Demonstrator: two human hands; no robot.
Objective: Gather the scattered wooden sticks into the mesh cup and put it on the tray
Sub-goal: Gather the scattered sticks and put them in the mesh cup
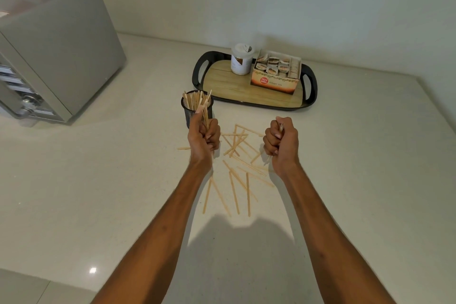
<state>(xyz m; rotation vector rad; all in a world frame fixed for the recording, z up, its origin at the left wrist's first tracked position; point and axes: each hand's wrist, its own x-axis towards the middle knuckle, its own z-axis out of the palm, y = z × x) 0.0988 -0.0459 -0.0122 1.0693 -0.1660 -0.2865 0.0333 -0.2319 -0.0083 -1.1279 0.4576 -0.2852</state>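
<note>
Pale, unvarnished wooden sticks point(234, 187) lie matt against a smooth, cream, stone-look worktop point(98, 180) with a faint sheen. At 11 o'clock from them, a mesh cup point(191, 112) of black wire mesh. At 1 o'clock, a tray point(197, 74) with a glossy black plastic rim and a wood-grain base carries a jar point(240, 64) with a white plastic lid and paper label, and a printed cardboard box point(274, 82). At 10 o'clock, an appliance point(74, 44) in satin silver metal. Glossy floor tile point(37, 289) glints at 7 o'clock.
</note>
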